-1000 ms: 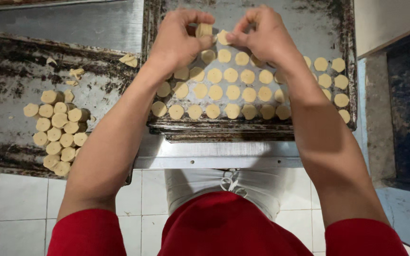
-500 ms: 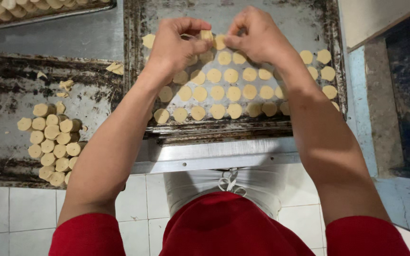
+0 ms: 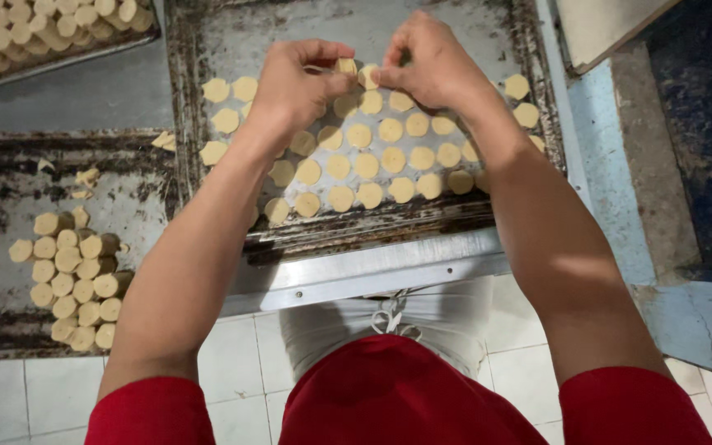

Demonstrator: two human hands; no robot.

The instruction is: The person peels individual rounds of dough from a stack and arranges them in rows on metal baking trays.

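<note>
The dough piece sits at 12 o'clock on the baking tray, pinched between left hand and right hand, apparently a single disc. Set it level with the dough rounds at 6 o'clock, spaced apart, not touching.

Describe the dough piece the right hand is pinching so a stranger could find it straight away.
Start at the dark baking tray directly in front of the person, lined with rows of pale round dough discs. Go to the far end of those rows, where both hands meet. The dough piece sits at the right hand fingertips; unlike its flat-lying neighbours, it is gripped by fingers.
</note>
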